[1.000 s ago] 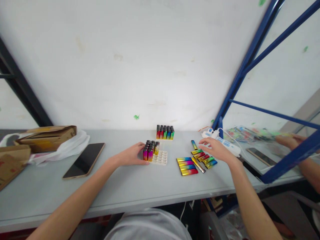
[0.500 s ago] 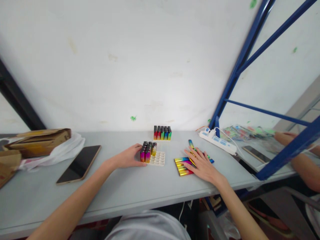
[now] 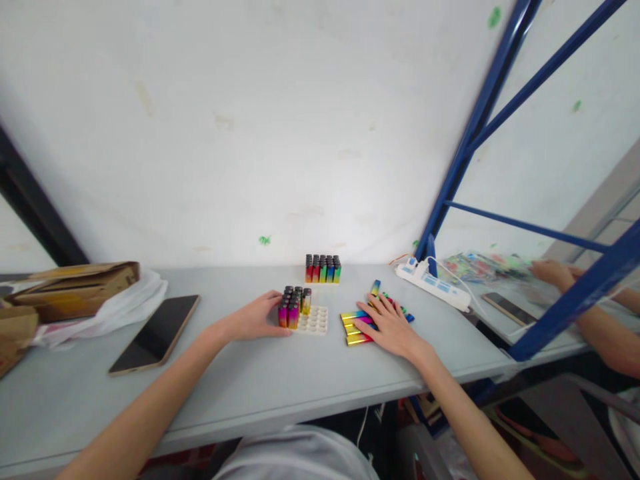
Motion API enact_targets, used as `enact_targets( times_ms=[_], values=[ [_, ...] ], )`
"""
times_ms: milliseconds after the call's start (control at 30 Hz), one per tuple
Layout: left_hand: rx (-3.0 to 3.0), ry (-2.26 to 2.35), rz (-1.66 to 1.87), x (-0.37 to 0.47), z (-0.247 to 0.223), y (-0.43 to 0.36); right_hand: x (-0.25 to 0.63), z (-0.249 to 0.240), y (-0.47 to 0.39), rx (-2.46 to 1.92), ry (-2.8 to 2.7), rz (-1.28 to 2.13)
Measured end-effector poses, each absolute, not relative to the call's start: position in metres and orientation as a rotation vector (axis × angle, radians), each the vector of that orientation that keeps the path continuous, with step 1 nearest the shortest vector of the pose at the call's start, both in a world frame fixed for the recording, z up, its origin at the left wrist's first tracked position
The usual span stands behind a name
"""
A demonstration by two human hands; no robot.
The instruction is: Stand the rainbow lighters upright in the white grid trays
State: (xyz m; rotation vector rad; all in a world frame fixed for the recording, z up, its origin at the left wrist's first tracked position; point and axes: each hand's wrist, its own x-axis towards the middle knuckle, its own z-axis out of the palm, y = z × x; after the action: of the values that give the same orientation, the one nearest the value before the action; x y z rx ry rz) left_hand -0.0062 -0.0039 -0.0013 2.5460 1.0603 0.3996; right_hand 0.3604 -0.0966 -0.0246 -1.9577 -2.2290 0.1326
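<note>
My left hand [image 3: 257, 317] is wrapped around the left end of a white tray [image 3: 316, 321] with round holes. Its thumb is at the front and its fingers are behind. Several shiny lighters [image 3: 289, 314], purple and orange with black tops, stand upright in the tray's left part, beside a yellow one [image 3: 306, 303]. My right hand [image 3: 393, 327] lies flat with fingers spread over several metallic rainbow-coloured lighter-sized pieces [image 3: 353, 330]. It covers part of them, and I cannot tell whether they are whole lighters or sleeves.
A block of upright lighters [image 3: 323, 270] stands near the wall. A white power strip [image 3: 434, 285] lies by the blue frame [image 3: 440, 200]. To the left are a phone [image 3: 156, 333], a cardboard box [image 3: 83, 291] and white plastic [image 3: 123, 310]. Another person's arm [image 3: 600, 327] shows at right.
My right hand has slid slightly left over the table, and the coloured pieces under it have shifted left too. My left hand stays at the tray. The view has moved a little.
</note>
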Motion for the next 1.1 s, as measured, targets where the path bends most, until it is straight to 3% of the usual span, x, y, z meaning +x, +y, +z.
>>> enact_targets(
  times_ms=[267, 467, 633, 767, 1000, 1100],
  values=[
    [2.526, 1.06, 0.434, -0.006, -0.001, -0.005, 0.354, -0.023, -0.094, -1.968, -2.213, 0.174],
    [2.539, 1.085, 0.414, -0.006, -0.001, -0.005, 0.375, 0.005, -0.053, -2.002, -1.937, -0.076],
    [2.541, 1.091, 0.396, -0.005, 0.0, -0.007, 0.39, 0.019, 0.0, -2.349, -1.794, 0.036],
    [2.51, 1.085, 0.432, -0.005, 0.0, -0.007, 0.385, 0.012, 0.027, -2.388, -1.745, 0.145],
    [2.501, 1.068, 0.461, -0.007, -0.002, -0.006, 0.367, 0.014, 0.042, -2.038, -1.809, 0.324],
    [2.502, 1.066, 0.447, -0.006, -0.001, -0.006, 0.35, 0.019, 0.035, -1.554, -1.724, 0.629]
  ],
)
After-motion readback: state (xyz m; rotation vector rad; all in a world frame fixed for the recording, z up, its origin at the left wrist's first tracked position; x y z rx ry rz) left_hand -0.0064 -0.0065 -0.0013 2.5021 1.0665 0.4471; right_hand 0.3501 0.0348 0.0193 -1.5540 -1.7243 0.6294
